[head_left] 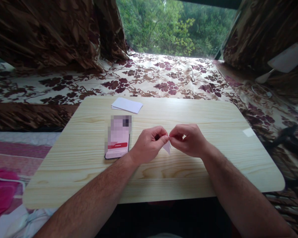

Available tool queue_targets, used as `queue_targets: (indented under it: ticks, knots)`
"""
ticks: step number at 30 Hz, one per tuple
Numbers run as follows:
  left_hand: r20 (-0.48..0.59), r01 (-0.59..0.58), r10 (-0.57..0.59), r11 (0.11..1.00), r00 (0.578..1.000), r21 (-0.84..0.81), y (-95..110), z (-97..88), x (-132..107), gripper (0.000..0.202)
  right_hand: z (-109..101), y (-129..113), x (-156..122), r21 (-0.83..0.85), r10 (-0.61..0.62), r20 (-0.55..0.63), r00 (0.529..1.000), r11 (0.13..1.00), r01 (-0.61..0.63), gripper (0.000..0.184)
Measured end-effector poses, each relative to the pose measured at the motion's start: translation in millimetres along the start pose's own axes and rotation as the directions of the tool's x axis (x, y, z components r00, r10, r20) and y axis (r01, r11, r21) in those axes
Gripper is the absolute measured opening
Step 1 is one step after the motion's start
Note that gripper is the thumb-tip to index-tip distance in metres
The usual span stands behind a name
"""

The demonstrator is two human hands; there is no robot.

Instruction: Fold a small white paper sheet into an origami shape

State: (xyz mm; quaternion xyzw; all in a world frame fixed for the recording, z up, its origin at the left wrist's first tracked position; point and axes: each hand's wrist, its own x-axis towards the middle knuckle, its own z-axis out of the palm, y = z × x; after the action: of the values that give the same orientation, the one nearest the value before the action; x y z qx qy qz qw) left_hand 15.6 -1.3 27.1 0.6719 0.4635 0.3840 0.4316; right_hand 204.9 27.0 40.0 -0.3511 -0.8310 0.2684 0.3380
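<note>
Over the middle of a pale wood-grain table (188,178), my left hand (150,143) pinches a small folded piece of white paper (167,148) between thumb and forefinger. My right hand (187,140) meets it from the other side, its thumb and forefinger pinched at the paper's top edge. A pointed, triangular part of the paper hangs below the fingertips; the rest is hidden by my fingers. To the left of my left hand lies a phone (118,152) with its screen lit and partly blurred out.
A stack of white paper sheets (127,105) lies near the table's back edge. A small white patch (248,132) shows at the right edge. Behind is a flower-patterned cloth (164,76), with a white lamp (288,59) at the right. Pink fabric (2,188) lies at the lower left.
</note>
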Motion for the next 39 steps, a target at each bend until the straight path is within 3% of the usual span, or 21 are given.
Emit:
queue_targets:
  ticks: [5,15,32,35,39]
  knots:
    - [0.011,0.003,-0.003,1.000,1.000,0.007,-2.0,0.8,0.1,0.019,-2.7,-1.5,0.7,0.008,0.041,0.035,0.999,0.999,-0.041,0.007]
    - [0.048,-0.026,0.023,0.998,0.999,0.060,2.7,-0.2,-2.1,0.020,-2.4,2.3,-1.3,0.015,-0.017,0.070,0.997,1.000,0.016,0.009]
    - [-0.103,-0.034,0.048,0.989,0.993,0.141,1.8,5.7,-4.3,0.016,-4.1,-1.4,2.1,-0.016,0.092,0.043,0.995,0.996,-0.091,0.009]
    - [-0.133,-0.040,0.054,0.994,0.990,0.106,1.3,6.2,-4.0,0.009,-0.7,-1.5,2.2,0.024,0.135,0.026,0.990,0.990,-0.136,0.010]
    - [-0.099,-0.060,0.070,0.994,0.993,0.095,-1.1,5.1,-2.8,0.021,1.2,-2.4,1.7,0.119,0.182,0.040,0.982,0.975,-0.186,0.009]
